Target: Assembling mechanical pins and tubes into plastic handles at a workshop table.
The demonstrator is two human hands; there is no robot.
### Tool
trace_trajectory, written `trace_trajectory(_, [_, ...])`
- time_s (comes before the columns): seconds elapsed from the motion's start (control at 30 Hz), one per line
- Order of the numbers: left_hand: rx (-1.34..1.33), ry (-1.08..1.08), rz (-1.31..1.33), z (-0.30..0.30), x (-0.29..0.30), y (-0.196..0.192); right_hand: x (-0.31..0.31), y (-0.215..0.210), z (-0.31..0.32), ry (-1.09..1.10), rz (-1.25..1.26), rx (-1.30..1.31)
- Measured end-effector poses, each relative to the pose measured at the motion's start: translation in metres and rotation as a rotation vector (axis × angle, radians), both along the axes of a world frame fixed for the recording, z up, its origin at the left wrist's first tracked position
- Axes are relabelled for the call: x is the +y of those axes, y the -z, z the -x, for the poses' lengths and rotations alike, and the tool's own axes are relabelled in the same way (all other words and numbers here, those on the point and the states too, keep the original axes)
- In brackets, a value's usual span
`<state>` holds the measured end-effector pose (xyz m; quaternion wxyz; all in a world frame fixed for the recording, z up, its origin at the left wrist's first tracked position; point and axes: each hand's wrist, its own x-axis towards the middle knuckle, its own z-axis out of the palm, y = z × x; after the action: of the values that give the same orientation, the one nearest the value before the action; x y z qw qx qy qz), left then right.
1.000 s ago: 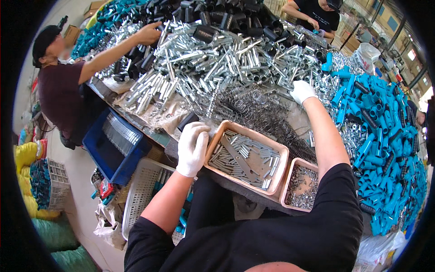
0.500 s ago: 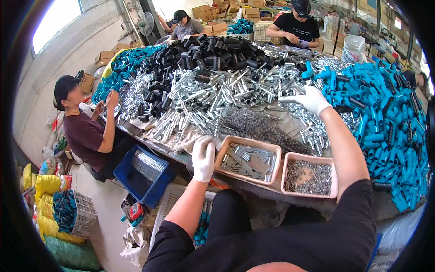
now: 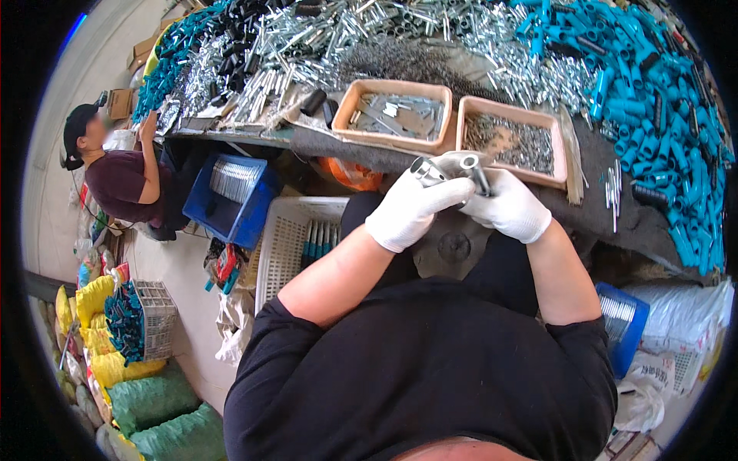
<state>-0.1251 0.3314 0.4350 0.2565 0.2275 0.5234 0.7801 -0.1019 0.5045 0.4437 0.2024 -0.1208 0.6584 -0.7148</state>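
Both my hands wear white gloves and meet in front of my chest, just off the table's edge. My left hand (image 3: 411, 207) is closed on a shiny metal tube (image 3: 427, 171) with holes in its end. A second metal tube (image 3: 477, 175), its round open end turned up, sits in the fingers of my right hand (image 3: 511, 203). The fingertips of the two hands nearly touch. Just beyond them, a peach tray (image 3: 392, 142) contains metal pins and a flat strip. Beside it, another peach tray (image 3: 513, 174) carries many tiny metal parts.
Heaps of silver metal rods (image 3: 361, 27), dark springs (image 3: 415, 63) and teal tubes (image 3: 626, 123) cover the table. A white crate (image 3: 280, 246) and a blue bin (image 3: 238, 219) stand at left; another blue bin (image 3: 626, 338) is at right. A co-worker (image 3: 123, 180) works at the table's left side.
My right hand has come back from the heap with a metal tube. My left hand has left the table edge to meet it, now holding a tube too. The view has tipped downward.
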Motion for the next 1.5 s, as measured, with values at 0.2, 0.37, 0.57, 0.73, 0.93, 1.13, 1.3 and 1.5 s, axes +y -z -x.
trace_trajectory(0.2, [0.111,-0.201,0.280,-0.034,-0.006,-0.003,0.008,0.031,-0.033,-0.060,-0.134,-0.015])
trace_trajectory(0.37, [0.155,-0.403,0.266,-0.038,-0.013,0.010,0.010,0.046,-0.064,0.091,-0.132,-0.009])
trace_trajectory(0.57, [-0.037,-0.394,0.296,-0.040,-0.006,0.027,0.011,0.036,-0.077,-0.003,-0.476,0.193])
trace_trajectory(0.73, [-0.424,-0.394,-0.257,-0.023,-0.010,0.029,0.018,0.052,-0.091,0.032,-0.289,0.077])
trace_trajectory(0.93, [-0.333,-0.339,-0.309,-0.031,0.004,0.041,0.022,0.059,-0.099,0.067,-0.500,0.199])
trace_trajectory(1.13, [-0.159,-0.449,-0.101,-0.025,0.013,0.048,0.038,0.076,-0.098,0.062,-0.417,0.317])
trace_trajectory(1.3, [-0.162,-0.418,0.012,-0.052,0.032,0.043,0.036,0.088,-0.095,0.114,-0.309,0.412])
trace_trajectory(1.5, [-0.060,-0.235,0.148,-0.068,0.062,0.040,0.054,0.092,-0.102,0.151,0.034,0.093])
